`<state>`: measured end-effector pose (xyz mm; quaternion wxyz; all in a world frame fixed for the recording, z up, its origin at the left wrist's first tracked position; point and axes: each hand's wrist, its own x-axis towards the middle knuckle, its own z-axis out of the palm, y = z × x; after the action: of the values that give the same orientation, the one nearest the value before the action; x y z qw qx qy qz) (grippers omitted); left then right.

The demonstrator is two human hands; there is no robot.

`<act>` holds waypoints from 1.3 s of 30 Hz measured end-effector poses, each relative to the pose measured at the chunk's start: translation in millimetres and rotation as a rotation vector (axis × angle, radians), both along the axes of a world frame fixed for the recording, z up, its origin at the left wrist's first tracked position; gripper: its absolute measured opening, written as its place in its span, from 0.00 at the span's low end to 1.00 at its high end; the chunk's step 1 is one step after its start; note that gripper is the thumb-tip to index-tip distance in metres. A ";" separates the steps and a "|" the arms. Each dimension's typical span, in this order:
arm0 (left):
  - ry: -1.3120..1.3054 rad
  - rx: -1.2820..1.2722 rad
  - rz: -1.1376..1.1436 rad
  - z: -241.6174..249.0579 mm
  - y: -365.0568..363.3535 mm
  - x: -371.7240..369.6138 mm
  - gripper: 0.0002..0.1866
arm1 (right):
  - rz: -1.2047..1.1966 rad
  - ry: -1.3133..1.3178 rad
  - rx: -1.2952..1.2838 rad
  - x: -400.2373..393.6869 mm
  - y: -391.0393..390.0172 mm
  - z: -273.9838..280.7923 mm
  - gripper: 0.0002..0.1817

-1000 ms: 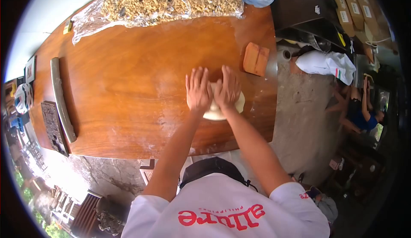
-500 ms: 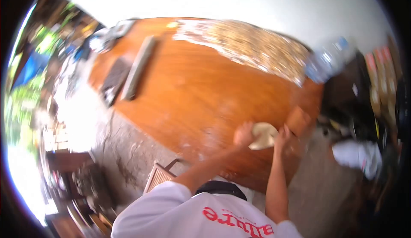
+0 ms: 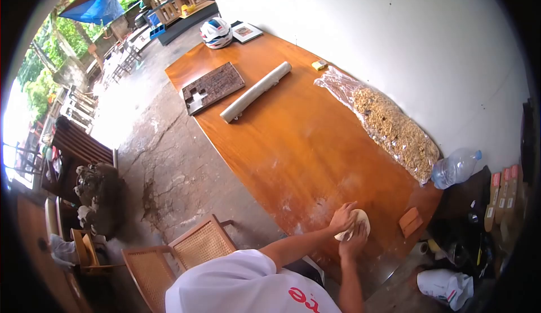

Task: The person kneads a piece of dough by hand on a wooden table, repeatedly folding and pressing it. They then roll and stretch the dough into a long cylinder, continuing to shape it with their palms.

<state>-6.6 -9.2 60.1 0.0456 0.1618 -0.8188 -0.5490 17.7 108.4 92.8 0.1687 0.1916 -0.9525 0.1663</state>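
A pale, round, flat disc (image 3: 365,218), perhaps wood, is between my hands over the near right part of the brown table (image 3: 282,144). My left hand (image 3: 341,218) grips it at the left edge, with the fingers reaching along its upper rim. Across the lower face of the disc lies my right hand (image 3: 354,244), fingers stretched out and pointing away from me. Part of the disc is hidden under the hands. Whitish dust marks the tabletop nearby. To the right lies a folded orange-brown sheet (image 3: 411,222).
A clear bag of brown flakes (image 3: 394,127) and a big plastic bottle (image 3: 455,167) line the wall side. Farther off are a grey roll (image 3: 256,92), a dark carved panel (image 3: 214,87) and a helmet (image 3: 216,33). A cane chair (image 3: 203,244) stands at the left.
My view has swung round, so more of the far table and yard shows. The right hand has shifted from the disc's right edge onto its lower face. My left hand stays at the left edge.
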 end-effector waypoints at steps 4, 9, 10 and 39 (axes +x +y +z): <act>-0.080 0.011 -0.349 -17.3 -3.8 -41.4 0.25 | -0.157 -0.798 -0.297 -116.9 39.9 -10.4 0.18; -0.151 0.060 -0.090 -12.9 10.2 -22.7 0.23 | 0.069 -0.339 -0.276 -73.0 22.1 -80.4 0.16; -0.090 0.097 -0.151 2.2 0.9 -5.9 0.21 | -0.026 -0.203 -0.383 -49.5 3.9 -53.3 0.16; -0.003 -0.300 -0.460 -53.4 10.7 -102.4 0.34 | 0.030 -0.724 -0.990 -210.2 67.2 -67.7 0.12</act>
<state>-109.0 1.5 6.7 -0.0582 -0.0361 -0.9062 -0.4173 -192.5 175.6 25.2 -0.0990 0.0350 -0.7563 0.6457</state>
